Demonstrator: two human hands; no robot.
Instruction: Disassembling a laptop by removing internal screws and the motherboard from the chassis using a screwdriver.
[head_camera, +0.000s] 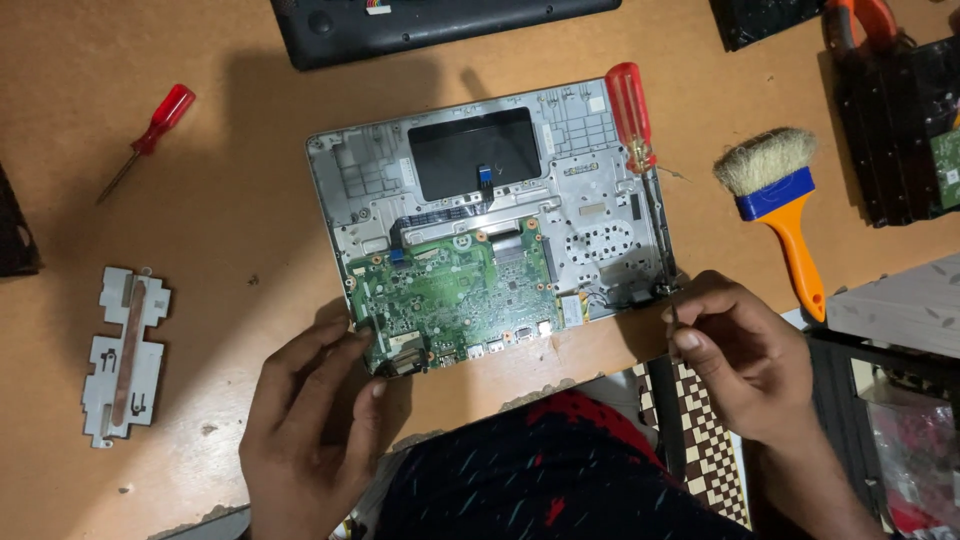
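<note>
While the opened laptop base (490, 215) lies flat at the centre of the brown table (230, 200), its green circuit board (450, 290) sits in the lower left part of the silver shell, w/ a dark rectangular cut-out above it. Left hand (315, 410) rests at the board's bottom left corner, fingers loosely curled, thumb and forefinger touching the board edge; can't tell if it's actually pinching the board. Right hand (745, 355) is at the shell's lower right corner, thumb and forefinger pressed together on sth. thin and small, too tiny to make out. A red-handled screwdriver (632, 125) lies along the shell's right edge, handle at the top, shaft running down toward the right hand. A 2nd, smaller red screwdriver (148, 140) lies well apart at upper left. A silver metal bracket w/ a copper strip (126, 352) lies left of the left hand. A brush w/ orange handle and blue band (780, 205) lies right of the shell. Dark laptop parts sit along the top edge and at far right.
</note>
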